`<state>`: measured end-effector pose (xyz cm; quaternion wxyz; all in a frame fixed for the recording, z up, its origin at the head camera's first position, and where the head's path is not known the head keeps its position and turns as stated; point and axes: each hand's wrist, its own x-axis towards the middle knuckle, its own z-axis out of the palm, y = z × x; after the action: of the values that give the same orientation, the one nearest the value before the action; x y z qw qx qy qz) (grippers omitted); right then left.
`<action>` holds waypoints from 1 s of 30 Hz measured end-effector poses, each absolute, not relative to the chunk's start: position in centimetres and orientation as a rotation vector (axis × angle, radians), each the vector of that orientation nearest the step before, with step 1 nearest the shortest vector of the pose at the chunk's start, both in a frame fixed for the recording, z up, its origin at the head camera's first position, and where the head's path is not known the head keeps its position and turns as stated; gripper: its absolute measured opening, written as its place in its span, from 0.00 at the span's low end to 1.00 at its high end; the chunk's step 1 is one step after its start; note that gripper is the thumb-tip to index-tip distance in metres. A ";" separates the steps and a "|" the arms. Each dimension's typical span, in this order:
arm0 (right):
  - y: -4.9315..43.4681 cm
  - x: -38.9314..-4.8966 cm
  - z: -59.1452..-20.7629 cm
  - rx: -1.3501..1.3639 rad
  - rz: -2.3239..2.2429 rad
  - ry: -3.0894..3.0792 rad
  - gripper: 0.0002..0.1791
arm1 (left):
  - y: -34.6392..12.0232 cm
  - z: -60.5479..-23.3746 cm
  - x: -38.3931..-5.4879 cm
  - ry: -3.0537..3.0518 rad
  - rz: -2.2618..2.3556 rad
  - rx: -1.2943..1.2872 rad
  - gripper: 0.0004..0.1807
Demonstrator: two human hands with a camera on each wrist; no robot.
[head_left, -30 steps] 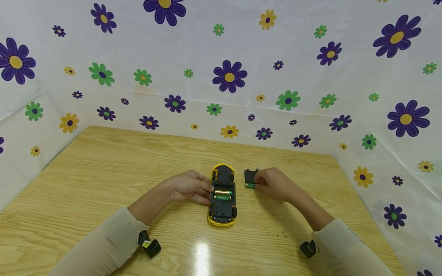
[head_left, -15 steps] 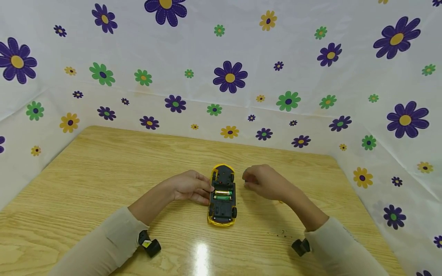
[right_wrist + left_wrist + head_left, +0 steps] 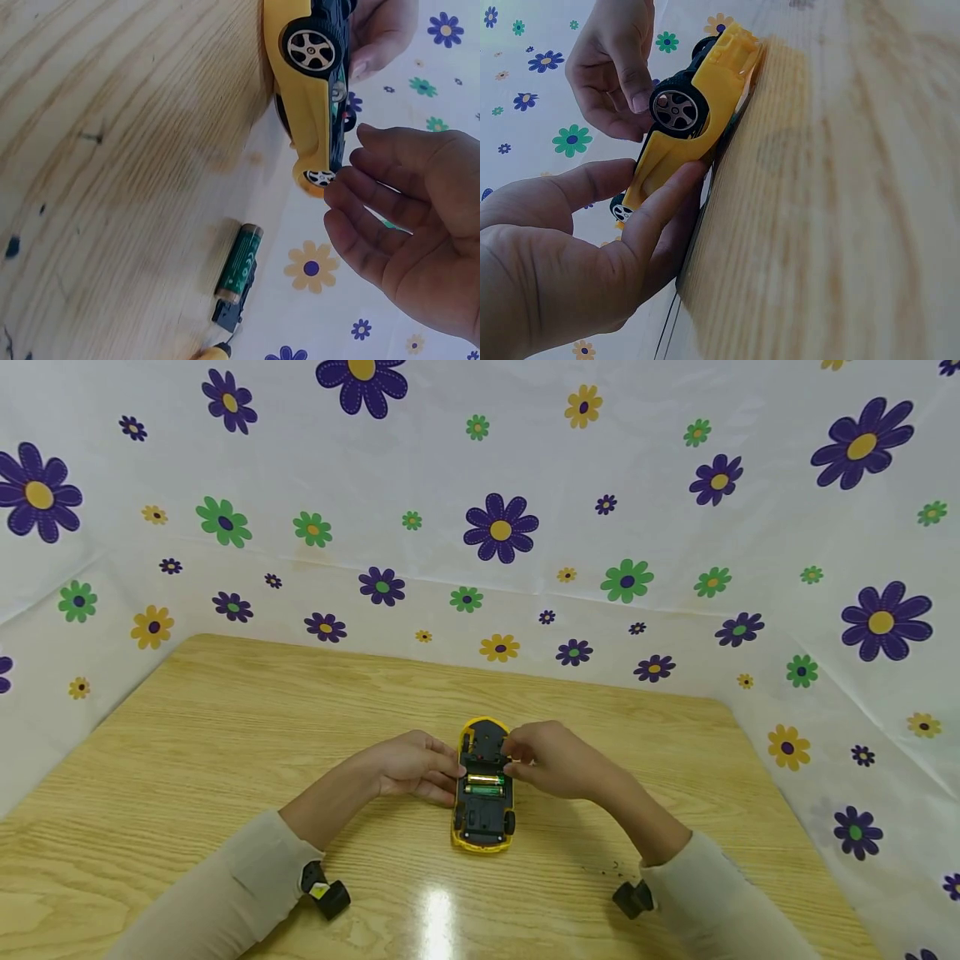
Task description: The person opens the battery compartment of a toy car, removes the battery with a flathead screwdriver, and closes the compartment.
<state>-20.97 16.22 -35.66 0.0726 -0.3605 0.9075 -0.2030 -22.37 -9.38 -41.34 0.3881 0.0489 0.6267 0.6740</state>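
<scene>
A yellow toy car (image 3: 483, 827) lies upside down on the table, its black underside up. Its battery compartment is uncovered, with two green-and-gold batteries (image 3: 485, 791) side by side in it. My left hand (image 3: 414, 768) holds the car by its left side, thumb against the underside and fingers along the yellow body (image 3: 679, 154). Over the compartment's right edge is my right hand (image 3: 558, 762), fingers loosely bent; the right wrist view shows nothing in its grasp. A loose green battery (image 3: 240, 262) rests on the table beside the black battery cover (image 3: 226, 315).
The wooden table (image 3: 300, 693) ends at a white flowered cloth (image 3: 420, 460) behind and at the sides. Small dark specks (image 3: 617, 867) lie right of the car. A yellow object (image 3: 215, 352), mostly cut off, shows at the right wrist view's bottom edge.
My right hand has left the battery and cover on the right and moved left to the car. My left hand and the car have stayed nearly still.
</scene>
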 end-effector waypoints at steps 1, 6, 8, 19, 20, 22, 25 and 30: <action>16.1 -20.9 -35.6 -1.090 -0.621 2.716 0.06 | -9.4 -41.3 -22.4 1.591 1.716 0.124 0.24; 15.5 -20.7 -35.7 -1.088 -0.675 2.648 0.06 | -9.3 -41.3 -22.4 1.584 1.717 0.127 0.12; 15.2 -20.7 -35.7 -1.075 -0.687 2.625 0.07 | -9.2 -41.3 -22.5 1.581 1.717 0.124 0.07; 14.3 -20.5 -36.3 -1.098 -0.678 2.553 0.10 | -9.1 -41.4 -22.4 1.567 1.729 0.113 0.02; 14.2 -20.5 -36.4 -1.094 -0.660 2.557 0.11 | -9.1 -41.4 -22.4 1.568 1.729 0.113 0.01; 14.1 -20.4 -36.4 -1.095 -0.634 2.560 0.11 | -9.1 -41.4 -22.4 1.569 1.727 0.114 0.02; 14.0 -20.3 -36.5 -1.108 -0.571 2.573 0.12 | -9.2 -41.4 -22.5 1.569 1.726 0.115 0.01; 13.6 -20.1 -36.5 -1.147 -0.455 2.593 0.14 | -9.2 -41.4 -22.5 1.563 1.727 0.112 0.03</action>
<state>-20.14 13.62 -36.46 0.1347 -0.3958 0.8947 -0.1570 -22.48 -9.21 -41.40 0.3937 0.0442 0.6160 0.6808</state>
